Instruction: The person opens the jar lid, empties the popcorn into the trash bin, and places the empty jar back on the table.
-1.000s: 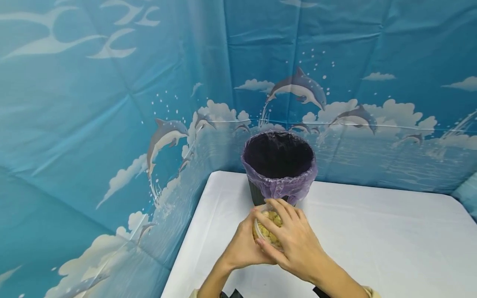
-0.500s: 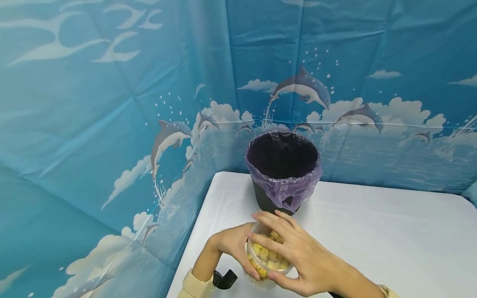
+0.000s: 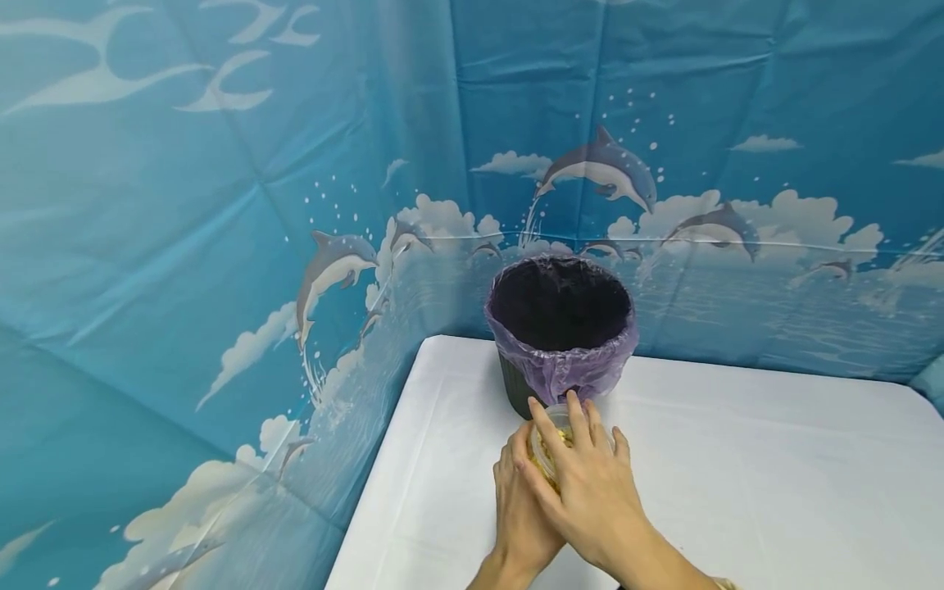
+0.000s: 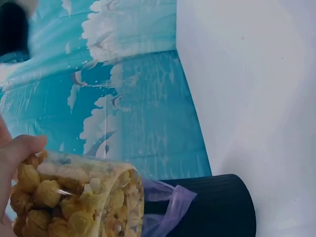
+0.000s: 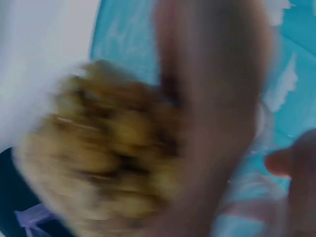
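Note:
A clear plastic jar of caramel-coloured popcorn (image 4: 69, 197) is up in front of the person, above the white table. My left hand (image 3: 519, 516) grips the jar's side; in the left wrist view its thumb (image 4: 24, 145) lies along the wall and the popcorn shows through. Over the jar's clear lid (image 3: 560, 412) my right hand (image 3: 590, 487) spreads its fingers, with fingertips round the rim. Popcorn in the jar (image 5: 113, 153) fills much of the right wrist view, blurred. Both hands cover most of the jar in the head view.
Just beyond the hands stands a dark bin (image 3: 515, 385) with a purple bag liner (image 3: 590, 373) folded over its rim. It sits on the white table (image 3: 774, 459), near the back edge. Blue dolphin-printed sheets (image 3: 221, 205) hang behind and at left.
The jar tipped toward the person and dropped lower half a second ago, then rose again, now slightly right of before. The left hand turned round its side, and the right hand turned with fingers pointing forward.

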`<control>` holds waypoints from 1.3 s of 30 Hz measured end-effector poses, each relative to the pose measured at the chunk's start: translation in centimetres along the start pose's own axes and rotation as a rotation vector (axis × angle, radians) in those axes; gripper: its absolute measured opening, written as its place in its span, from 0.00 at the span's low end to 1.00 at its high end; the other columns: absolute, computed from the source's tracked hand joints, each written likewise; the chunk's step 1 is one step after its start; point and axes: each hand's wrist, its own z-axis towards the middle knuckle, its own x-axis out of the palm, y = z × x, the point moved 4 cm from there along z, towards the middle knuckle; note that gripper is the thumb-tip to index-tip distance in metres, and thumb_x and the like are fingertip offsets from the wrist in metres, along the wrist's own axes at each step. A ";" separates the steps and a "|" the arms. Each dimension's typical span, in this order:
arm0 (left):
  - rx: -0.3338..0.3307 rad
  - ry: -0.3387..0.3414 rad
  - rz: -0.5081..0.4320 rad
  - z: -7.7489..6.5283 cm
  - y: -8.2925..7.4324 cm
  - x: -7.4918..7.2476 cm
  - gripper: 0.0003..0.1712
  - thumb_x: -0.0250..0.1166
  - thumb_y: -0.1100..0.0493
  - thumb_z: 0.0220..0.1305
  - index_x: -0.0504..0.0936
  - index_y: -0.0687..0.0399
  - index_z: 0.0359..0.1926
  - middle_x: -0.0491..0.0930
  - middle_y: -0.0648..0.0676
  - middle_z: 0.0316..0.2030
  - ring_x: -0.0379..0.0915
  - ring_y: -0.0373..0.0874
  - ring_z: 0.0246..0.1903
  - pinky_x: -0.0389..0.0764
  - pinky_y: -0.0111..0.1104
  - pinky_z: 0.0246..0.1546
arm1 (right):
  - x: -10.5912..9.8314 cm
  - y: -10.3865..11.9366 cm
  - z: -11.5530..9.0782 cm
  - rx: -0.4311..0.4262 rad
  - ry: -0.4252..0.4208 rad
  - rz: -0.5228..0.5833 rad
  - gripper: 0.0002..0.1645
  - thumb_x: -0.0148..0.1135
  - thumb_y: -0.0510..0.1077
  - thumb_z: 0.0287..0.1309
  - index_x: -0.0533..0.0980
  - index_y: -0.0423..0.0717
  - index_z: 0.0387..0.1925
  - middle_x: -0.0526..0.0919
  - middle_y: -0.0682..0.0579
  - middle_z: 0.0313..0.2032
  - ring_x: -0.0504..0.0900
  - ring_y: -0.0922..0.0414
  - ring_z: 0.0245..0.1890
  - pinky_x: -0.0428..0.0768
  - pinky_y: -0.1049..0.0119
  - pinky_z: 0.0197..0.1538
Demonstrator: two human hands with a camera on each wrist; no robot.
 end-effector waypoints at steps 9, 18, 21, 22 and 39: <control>-0.007 0.359 -0.527 0.8 3.2 -1.4 0.56 0.83 0.58 0.48 0.60 0.60 0.73 0.78 0.57 0.59 0.81 0.42 0.53 0.85 0.36 0.55 | 0.5 -0.1 -0.7 -0.372 -0.226 0.018 0.26 0.46 0.63 0.77 0.79 0.60 0.64 0.77 0.42 0.64 0.75 0.42 0.63 0.76 0.43 0.52; 0.103 0.815 -0.972 2.1 4.8 -2.6 0.57 0.82 0.70 0.44 0.61 0.49 0.73 0.76 0.61 0.61 0.77 0.35 0.56 0.83 0.35 0.59 | -1.4 0.3 -1.5 -0.698 -0.122 0.131 0.25 0.55 0.59 0.74 0.75 0.66 0.69 0.73 0.49 0.70 0.70 0.50 0.69 0.70 0.49 0.61; 0.157 0.916 -0.993 2.5 4.8 -2.7 0.53 0.83 0.72 0.42 0.64 0.53 0.68 0.77 0.64 0.56 0.78 0.32 0.52 0.84 0.34 0.57 | -1.9 0.4 -1.6 -0.752 -0.091 0.128 0.26 0.55 0.60 0.73 0.73 0.68 0.70 0.73 0.49 0.70 0.69 0.51 0.69 0.68 0.50 0.63; 0.174 0.944 -0.986 2.6 4.9 -2.7 0.52 0.83 0.72 0.42 0.66 0.54 0.67 0.78 0.65 0.55 0.77 0.30 0.51 0.85 0.33 0.57 | -2.0 0.4 -1.7 -0.766 -0.078 0.129 0.27 0.55 0.61 0.73 0.73 0.68 0.71 0.73 0.49 0.70 0.69 0.51 0.69 0.66 0.51 0.64; -0.016 1.078 -0.953 -1.0 8.3 -1.5 0.60 0.82 0.73 0.43 0.61 0.43 0.75 0.69 0.56 0.72 0.68 0.35 0.68 0.67 0.32 0.75 | -0.7 -7.4 -1.6 -0.528 -0.060 0.001 0.33 0.60 0.61 0.68 0.71 0.66 0.73 0.68 0.45 0.74 0.65 0.46 0.72 0.63 0.43 0.67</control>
